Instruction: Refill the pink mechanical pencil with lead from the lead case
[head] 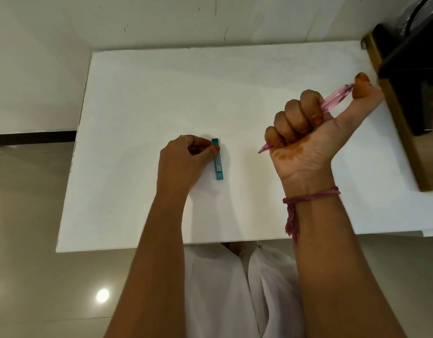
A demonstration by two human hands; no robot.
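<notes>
The pink mechanical pencil (333, 98) is gripped in the fist of my right hand (305, 132), raised over the right part of the white table (162, 93). Its tip points down-left and my thumb sits on its top end. The teal lead case (218, 162) lies flat near the table's middle. My left hand (183, 159) rests on the table beside it, with thumb and fingertips pinching the case's upper end.
A wooden-edged piece of furniture with a dark object (410, 93) stands against the table's right side. A white wall rises behind the table. The tiled floor lies to the left, and white clothing (235, 289) shows below the near edge.
</notes>
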